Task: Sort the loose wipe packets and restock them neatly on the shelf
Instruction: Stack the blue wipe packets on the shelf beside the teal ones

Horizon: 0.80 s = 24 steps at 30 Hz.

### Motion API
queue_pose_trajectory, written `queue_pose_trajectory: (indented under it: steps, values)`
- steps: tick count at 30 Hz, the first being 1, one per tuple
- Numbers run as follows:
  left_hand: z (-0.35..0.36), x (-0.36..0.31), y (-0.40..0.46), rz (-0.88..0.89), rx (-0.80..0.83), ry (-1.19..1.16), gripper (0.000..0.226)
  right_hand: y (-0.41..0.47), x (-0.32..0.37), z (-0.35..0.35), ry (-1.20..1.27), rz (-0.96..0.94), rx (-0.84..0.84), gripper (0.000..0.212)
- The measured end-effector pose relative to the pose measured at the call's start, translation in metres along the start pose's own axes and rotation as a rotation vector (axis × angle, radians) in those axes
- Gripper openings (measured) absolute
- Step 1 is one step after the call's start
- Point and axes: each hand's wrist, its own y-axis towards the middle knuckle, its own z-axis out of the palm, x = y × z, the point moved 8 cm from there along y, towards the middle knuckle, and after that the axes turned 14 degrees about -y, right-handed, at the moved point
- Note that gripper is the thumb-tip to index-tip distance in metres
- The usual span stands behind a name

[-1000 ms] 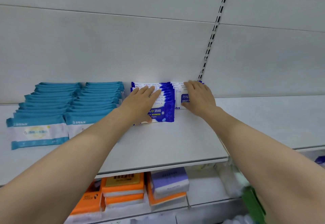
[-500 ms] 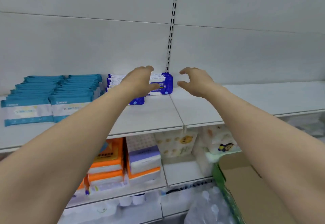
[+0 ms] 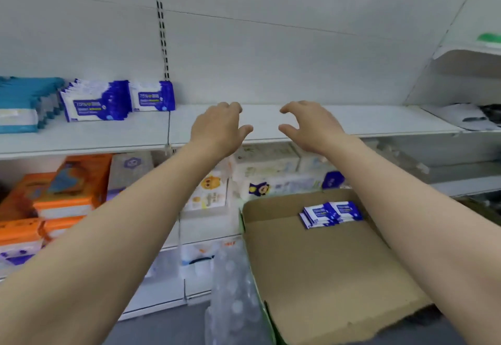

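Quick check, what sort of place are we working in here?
Most likely a shop aisle: white shelf with faced blue wipe packets, tissue packs below, and a cardboard box of restock packets.

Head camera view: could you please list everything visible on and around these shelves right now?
dark blue wipe packets: two rows, blue-white, upper shelf left
teal wipe packets: stacked rows, teal-white, far left
upper shelf: one, white
cardboard box: one, brown, lower right
boxed wipe packets: small pile, blue-white, box's far corner
orange packs: several, lower shelf left
tissue packs: several, white, lower shelf
left hand: empty, fingers loosely curled
right hand: empty, likewise
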Motion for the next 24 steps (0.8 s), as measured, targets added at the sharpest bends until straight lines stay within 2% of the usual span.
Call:
queue_pose_trajectory:
  steps: [7, 13, 19, 24]
  values:
    - [0.097, -0.070, 0.015, 0.154, 0.054, -0.030, 0.048, -0.033, -0.098, 0.039, -0.042, 0.069, 0.009, 0.046]
    - [0.203, -0.097, 0.042, 0.183, 0.225, -0.059, 0.046, -0.041, -0.173, 0.095, -0.037, 0.135, 0.115, 0.046]
    - [0.325, -0.104, 0.065, 0.100, 0.386, -0.071, 0.049, -0.051, -0.277, 0.207, 0.000, 0.226, 0.297, 0.042]
    - [0.435, -0.085, 0.075, -0.102, 0.466, -0.036, 0.052, -0.042, -0.352, 0.340, 0.066, 0.186, 0.477, 0.041]
